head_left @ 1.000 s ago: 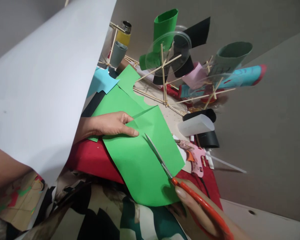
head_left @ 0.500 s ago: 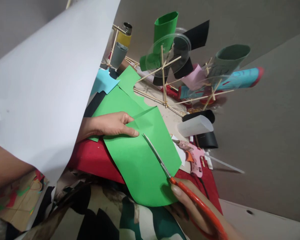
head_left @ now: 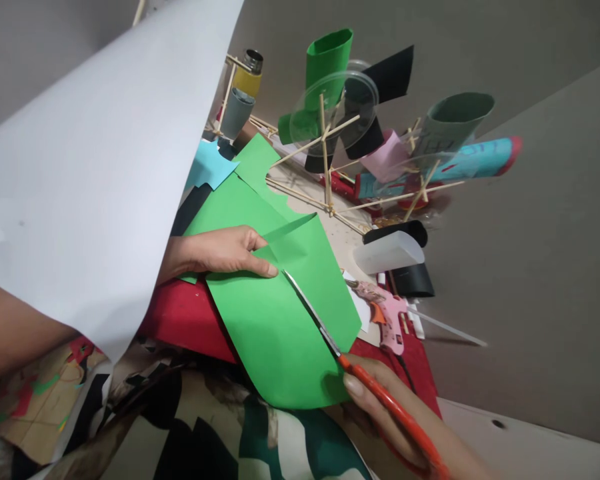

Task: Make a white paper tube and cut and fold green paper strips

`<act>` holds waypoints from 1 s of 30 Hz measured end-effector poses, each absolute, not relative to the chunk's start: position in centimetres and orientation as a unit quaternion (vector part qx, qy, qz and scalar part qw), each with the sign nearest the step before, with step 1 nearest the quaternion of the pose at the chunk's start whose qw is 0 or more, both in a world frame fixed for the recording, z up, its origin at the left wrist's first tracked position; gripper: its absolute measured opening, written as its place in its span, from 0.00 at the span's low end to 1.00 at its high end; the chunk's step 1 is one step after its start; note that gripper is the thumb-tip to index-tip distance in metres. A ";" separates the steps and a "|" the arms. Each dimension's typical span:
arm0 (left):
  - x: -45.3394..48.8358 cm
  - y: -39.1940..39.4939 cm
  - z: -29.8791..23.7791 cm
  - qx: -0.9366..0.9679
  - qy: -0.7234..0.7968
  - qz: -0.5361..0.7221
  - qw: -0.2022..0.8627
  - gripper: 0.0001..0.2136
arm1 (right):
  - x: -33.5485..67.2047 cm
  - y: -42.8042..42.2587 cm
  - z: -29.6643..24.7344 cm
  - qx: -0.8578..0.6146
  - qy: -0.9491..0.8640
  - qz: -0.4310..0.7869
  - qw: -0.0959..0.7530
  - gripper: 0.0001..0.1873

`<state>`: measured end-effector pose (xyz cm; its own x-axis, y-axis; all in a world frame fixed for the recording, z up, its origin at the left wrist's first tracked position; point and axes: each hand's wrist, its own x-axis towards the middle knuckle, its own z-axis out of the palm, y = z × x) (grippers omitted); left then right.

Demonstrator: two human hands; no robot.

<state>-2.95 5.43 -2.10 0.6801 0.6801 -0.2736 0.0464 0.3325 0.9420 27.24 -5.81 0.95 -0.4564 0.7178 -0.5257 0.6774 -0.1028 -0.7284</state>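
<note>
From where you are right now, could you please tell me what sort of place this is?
Probably a craft workspace, judging by the orange-handled scissors, green paper and pink glue gun.

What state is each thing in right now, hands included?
Green sheet: bent, far edge curled.
Scissors: blades shut or nearly so.
Left hand: gripping the green sheet, thumb on top.
Right hand: closed on the scissors' handles.
Pink glue gun: lying on its side, white stick protruding; power, can't tell.
Yellow bottle: mouth uncapped.
Light-blue paper: one edge jagged.
Tall green tube: rolled, top end open.
Large white sheet: bowed.
</note>
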 end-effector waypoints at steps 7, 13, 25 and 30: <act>-2.8 5.4 -2.3 0.556 0.331 0.211 0.733 0.09 | 26.5 -5.2 1.5 -0.506 -0.714 0.483 0.032 0.21; -2.8 5.3 -2.0 0.564 0.337 0.215 0.722 0.10 | 26.5 -5.0 1.0 -0.510 -0.662 0.549 0.024 0.23; -2.9 5.3 -2.0 0.503 0.310 0.225 0.775 0.08 | 26.7 -4.9 0.8 -0.521 -0.643 0.562 0.029 0.24; -2.8 5.2 -1.9 0.508 0.308 0.215 0.775 0.09 | 26.1 -4.5 1.8 -0.502 -0.695 0.514 0.006 0.24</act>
